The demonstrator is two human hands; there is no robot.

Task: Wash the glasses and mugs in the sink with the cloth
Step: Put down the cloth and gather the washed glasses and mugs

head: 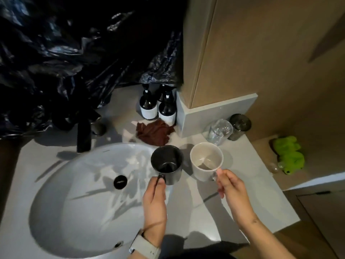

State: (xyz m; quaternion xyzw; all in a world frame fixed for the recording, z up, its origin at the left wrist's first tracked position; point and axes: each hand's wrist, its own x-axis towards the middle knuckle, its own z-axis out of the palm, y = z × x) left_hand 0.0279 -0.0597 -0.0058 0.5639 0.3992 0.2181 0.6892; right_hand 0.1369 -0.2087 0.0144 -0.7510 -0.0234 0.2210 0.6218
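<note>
Left hand grips the handle of the black mug, held upright at the right rim of the sink. Right hand pinches the handle of the white mug, upright over the counter just beside the black one. Brown cloth lies crumpled on the counter behind the mugs, before two dark bottles. Clear glass and dark glass stand together near the wall.

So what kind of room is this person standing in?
Probably a bathroom vanity, perhaps in a hotel: an oval white basin set in a grey counter, a black tap, and dark pump bottles with white labels by the wall. The hands hold mugs.
</note>
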